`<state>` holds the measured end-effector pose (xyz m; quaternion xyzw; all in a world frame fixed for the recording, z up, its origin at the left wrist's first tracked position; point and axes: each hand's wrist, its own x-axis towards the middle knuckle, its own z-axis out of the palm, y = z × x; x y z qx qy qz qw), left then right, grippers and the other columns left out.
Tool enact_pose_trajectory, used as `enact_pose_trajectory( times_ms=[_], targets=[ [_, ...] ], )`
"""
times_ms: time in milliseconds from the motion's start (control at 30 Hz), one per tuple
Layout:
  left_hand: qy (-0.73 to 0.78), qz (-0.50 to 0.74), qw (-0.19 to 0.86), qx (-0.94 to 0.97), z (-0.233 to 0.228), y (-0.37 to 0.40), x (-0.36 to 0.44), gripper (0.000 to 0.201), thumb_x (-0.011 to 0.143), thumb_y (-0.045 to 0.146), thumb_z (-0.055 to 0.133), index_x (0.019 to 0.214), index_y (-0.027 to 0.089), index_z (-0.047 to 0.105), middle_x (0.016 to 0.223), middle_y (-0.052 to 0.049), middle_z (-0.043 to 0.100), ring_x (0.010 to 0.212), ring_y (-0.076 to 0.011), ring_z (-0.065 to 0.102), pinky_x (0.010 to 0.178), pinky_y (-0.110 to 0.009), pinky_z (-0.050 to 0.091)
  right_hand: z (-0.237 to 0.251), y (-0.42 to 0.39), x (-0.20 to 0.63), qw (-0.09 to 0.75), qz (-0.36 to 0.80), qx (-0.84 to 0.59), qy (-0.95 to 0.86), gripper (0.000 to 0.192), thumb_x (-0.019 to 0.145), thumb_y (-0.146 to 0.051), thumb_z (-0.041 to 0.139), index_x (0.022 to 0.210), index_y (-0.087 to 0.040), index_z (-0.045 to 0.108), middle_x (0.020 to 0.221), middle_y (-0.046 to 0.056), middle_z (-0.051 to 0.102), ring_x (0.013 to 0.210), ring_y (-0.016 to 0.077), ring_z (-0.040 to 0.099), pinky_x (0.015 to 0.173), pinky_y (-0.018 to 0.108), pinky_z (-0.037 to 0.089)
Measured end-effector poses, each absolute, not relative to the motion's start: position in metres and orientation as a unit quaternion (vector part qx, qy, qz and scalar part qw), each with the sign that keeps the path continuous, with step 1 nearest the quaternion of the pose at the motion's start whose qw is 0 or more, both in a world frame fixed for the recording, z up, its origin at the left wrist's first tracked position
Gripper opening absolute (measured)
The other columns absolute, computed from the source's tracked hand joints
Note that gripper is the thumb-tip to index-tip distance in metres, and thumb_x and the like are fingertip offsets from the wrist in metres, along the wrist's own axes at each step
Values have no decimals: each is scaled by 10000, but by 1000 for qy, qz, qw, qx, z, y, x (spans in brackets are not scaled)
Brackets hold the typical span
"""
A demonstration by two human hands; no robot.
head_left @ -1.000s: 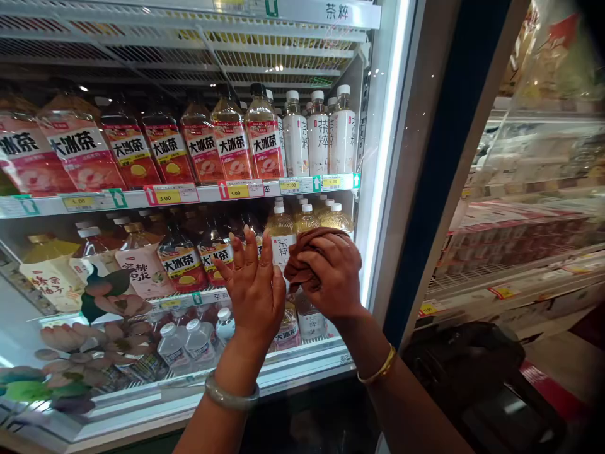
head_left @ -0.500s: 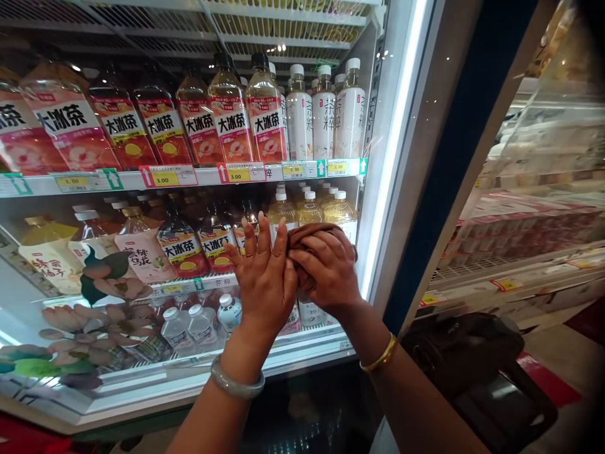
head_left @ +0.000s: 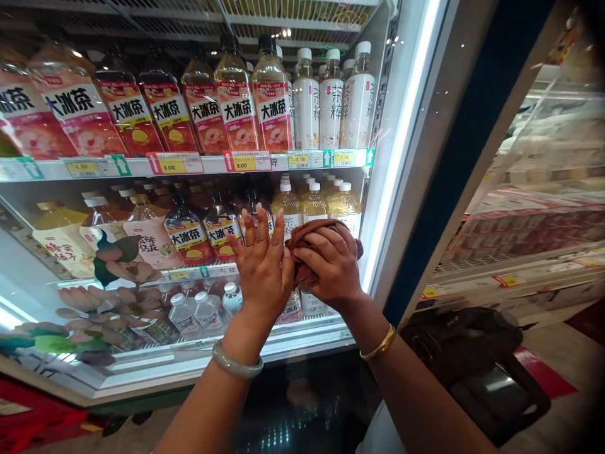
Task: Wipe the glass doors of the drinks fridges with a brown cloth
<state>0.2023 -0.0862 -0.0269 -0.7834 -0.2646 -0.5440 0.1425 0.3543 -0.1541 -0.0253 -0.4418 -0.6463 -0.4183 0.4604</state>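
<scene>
In front of the glass door (head_left: 326, 335) of a lit drinks cooler, my right hand (head_left: 331, 265) is wrapped over a bunched brown cloth (head_left: 307, 234). The cloth appears pressed to the glass, though its contact side is hidden under my palm. Just left of it, my left hand (head_left: 265, 265) holds its fingers spread and upright, the fingertips at or very near the pane. Its thumb side lies close against the cloth's edge. Behind the glass stand rows of bottled tea (head_left: 236, 113) with red labels and white-labelled bottles (head_left: 308, 110).
Flower decals (head_left: 118, 258) cover the door's lower left. The cooler's dark blue frame (head_left: 454, 164) slants up at right. Beyond it are shelves of packaged goods (head_left: 534, 221). A black bag or case (head_left: 472, 359) sits low at right, and red material (head_left: 42, 410) lies at bottom left.
My right hand and the cloth have shifted slightly right, and more cloth bulges out around the fingers. The left hand stays spread in nearly the same place. The camera view has tilted a little.
</scene>
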Motion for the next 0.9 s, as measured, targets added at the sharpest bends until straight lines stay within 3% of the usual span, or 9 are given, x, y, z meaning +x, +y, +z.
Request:
enact_pose_trajectory(
  times_ms=[133, 233, 367, 567, 767, 900],
  targets=[
    [-265, -549, 141, -780, -25, -86, 200, 742, 1011, 190, 463, 1680, 310, 165, 1763, -14, 86, 1654, -266, 36, 1327, -549, -120, -17, -159, 388, 551, -426, -466, -546, 273, 855, -291, 665, 1124, -273, 706, 1225, 64, 659, 1229, 270, 602, 1118, 502, 454],
    [-259, -551, 140, -781, -24, -85, 199, 748, 1005, 179, 460, 1681, 298, 164, 1764, -13, 77, 1655, -266, 36, 1319, -552, -150, -12, -160, 410, 611, -431, -508, -426, 352, 848, -293, 633, 1193, -257, 691, 1283, 102, 623, 1270, 314, 577, 1087, 544, 451],
    [-256, -552, 140, -781, -27, -86, 204, 730, 1013, 187, 466, 1679, 285, 185, 1763, -31, 99, 1654, -256, 27, 1330, -540, -120, -21, -154, 389, 579, -448, -515, -447, 379, 841, -298, 616, 1213, -252, 672, 1281, 120, 622, 1273, 333, 572, 1097, 567, 446],
    [-257, -547, 142, -784, -28, -87, 209, 722, 1021, 192, 459, 1679, 295, 179, 1763, -30, 93, 1653, -250, 25, 1331, -544, -107, -31, -150, 362, 459, -445, -450, -623, 279, 905, -297, 649, 1182, -311, 686, 1234, 38, 680, 1258, 254, 581, 1198, 511, 383],
    [-252, -545, 149, -786, -26, -85, 199, 743, 1011, 198, 457, 1683, 286, 155, 1763, -16, 60, 1655, -263, 18, 1327, -560, -122, -14, -156, 418, 594, -464, -495, -433, 335, 867, -238, 635, 1197, -265, 689, 1230, 93, 644, 1230, 300, 603, 1059, 530, 474],
    [-251, -549, 149, -784, -25, -86, 199, 753, 1006, 185, 464, 1682, 299, 155, 1762, -9, 64, 1655, -253, 29, 1330, -553, -115, -26, -150, 402, 596, -479, -499, -407, 344, 875, -286, 628, 1213, -244, 679, 1249, 125, 636, 1243, 323, 594, 1072, 555, 459]
  ],
)
